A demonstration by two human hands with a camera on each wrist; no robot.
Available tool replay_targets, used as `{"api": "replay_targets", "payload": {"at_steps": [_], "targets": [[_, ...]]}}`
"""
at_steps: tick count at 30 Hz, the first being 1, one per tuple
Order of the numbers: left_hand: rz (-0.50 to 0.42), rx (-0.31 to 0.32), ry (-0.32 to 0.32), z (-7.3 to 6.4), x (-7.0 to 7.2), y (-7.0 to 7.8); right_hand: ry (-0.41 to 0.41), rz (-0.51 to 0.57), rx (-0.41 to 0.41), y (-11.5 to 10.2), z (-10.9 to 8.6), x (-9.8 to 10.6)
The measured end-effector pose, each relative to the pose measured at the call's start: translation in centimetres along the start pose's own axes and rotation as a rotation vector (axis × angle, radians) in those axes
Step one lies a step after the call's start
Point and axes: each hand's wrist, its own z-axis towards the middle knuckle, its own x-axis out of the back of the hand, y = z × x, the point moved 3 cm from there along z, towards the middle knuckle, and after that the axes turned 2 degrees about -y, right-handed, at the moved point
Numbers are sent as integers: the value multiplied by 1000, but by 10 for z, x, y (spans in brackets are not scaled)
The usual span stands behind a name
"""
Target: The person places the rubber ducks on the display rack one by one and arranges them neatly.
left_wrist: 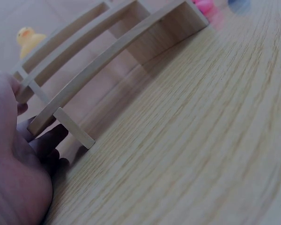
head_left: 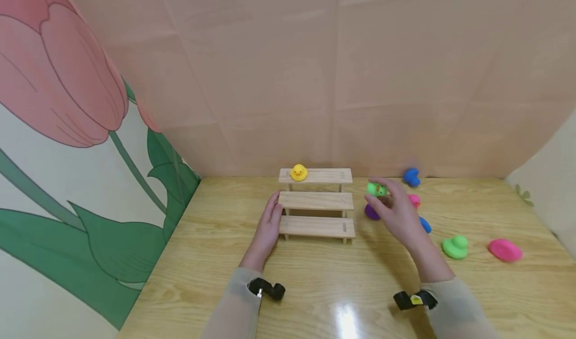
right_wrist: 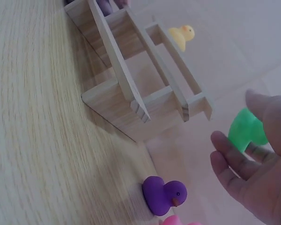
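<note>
A three-tier wooden stand [head_left: 317,200] stands on the table, a yellow rubber duck [head_left: 298,172] on the left of its top tier. My left hand [head_left: 267,230] holds the stand's left end; in the left wrist view some fingers [left_wrist: 51,140] reach beneath the lowest plank [left_wrist: 79,84]. Right of the stand, my right hand [head_left: 398,214] pinches a green rubber duck [right_wrist: 247,126], raised above the table. Below that hand sits a purple duck [right_wrist: 161,194], partly covered by the hand in the head view.
Around and beyond my right hand are a blue duck [head_left: 411,177], a pink one [head_left: 414,200] and another blue toy [head_left: 425,224], partly hidden. Farther right lie a green duck [head_left: 455,247] and a pink toy [head_left: 505,250]. A pinkish backdrop [head_left: 279,79] rises behind the table.
</note>
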Motion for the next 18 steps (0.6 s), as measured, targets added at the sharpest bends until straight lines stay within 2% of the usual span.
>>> {"api": "replay_targets", "payload": {"at_steps": [6,12,18], "targets": [[2,4,-1,1,0,0,-8,53,-7,-6,1,-2],[6,3,4,0,1,0,-9,66,14,-17,11,-3],[-1,9,2,-1,1,2,-6,27,27,-26,23,-4]]}}
